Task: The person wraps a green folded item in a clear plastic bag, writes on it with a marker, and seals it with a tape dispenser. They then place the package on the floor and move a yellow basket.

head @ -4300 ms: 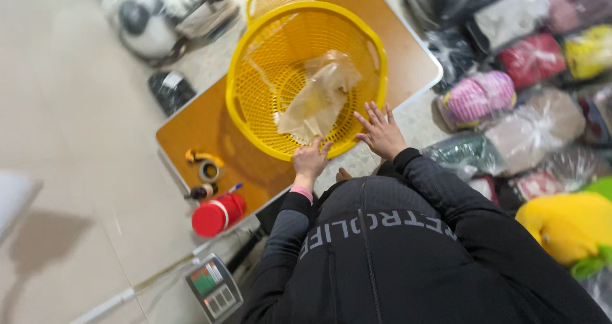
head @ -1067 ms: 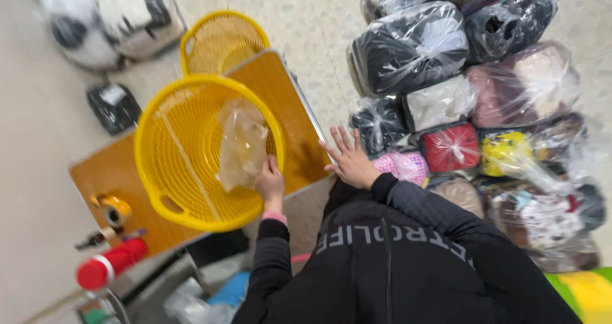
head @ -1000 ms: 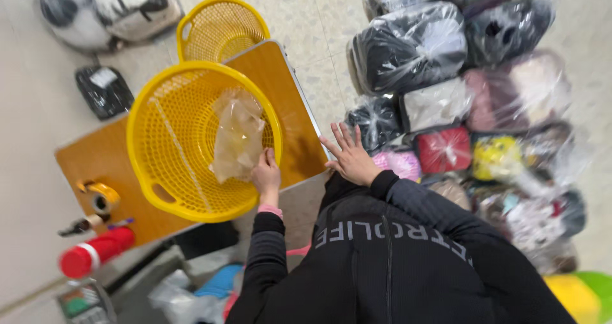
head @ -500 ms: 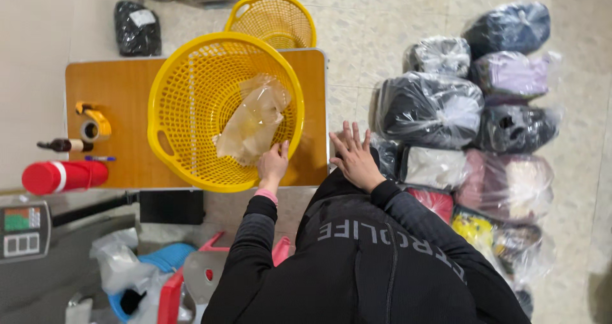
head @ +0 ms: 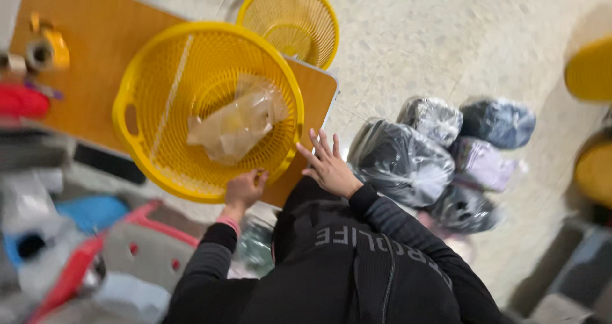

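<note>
The person stands over a low orange table point(head: 95, 75), and the big yellow basket point(head: 137, 75) sits on it, tilted a little toward the person. The left hand point(head: 244, 189) is at the near rim of this basket, with its fingers curled onto the yellow edge, so it seems to grip the rim, although the picture is blurred and I cannot see how firm the hold is. The right hand point(head: 328, 166) is just beside the basket, at its right side, with all fingers spread wide and flat; it holds nothing, and it lies over the near corner of the table, close to the rim but I cannot tell if it touches it. Inside the basket lies a clear plastic bag point(head: 236, 123) with something pale brown in it, crumpled, resting on the bottom and the far wall. The bag is above both hands in the view and apart from them, nearer to the left hand than to the right. A smaller yellow basket point(head: 296, 18) stands on the floor behind the table corner. To the right of the person, on the speckled floor point(head: 414, 43), there is a heap of bundles wrapped in clear plastic point(head: 398, 161), dark and grey ones, near the right hand. On the left end of the table I see a roll of tape point(head: 41, 53) and a red thing point(head: 22, 101), both blurred.
</note>
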